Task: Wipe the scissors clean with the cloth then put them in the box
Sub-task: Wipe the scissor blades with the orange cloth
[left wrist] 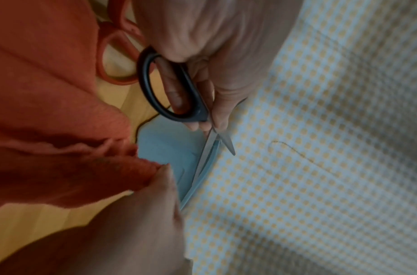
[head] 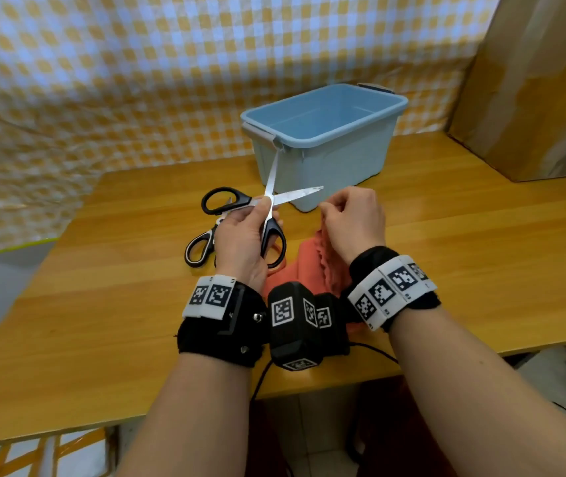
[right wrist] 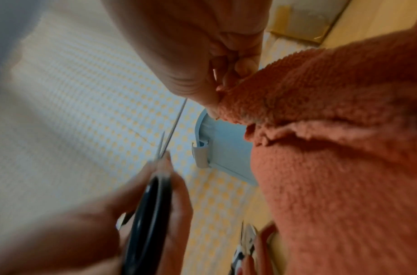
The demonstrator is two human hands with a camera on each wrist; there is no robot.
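Under the left hand gripping black scissors, only its wrist view shows orange scissors.

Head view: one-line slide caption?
Left hand holds open black-handled scissors beside the blue box; right hand pinches the orange cloth.

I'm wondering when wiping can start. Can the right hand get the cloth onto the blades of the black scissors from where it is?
Probably yes. The right hand already holds the orange cloth beside the black scissors, which the left hand holds up with the blades spread open. Nothing lies between cloth and blades.
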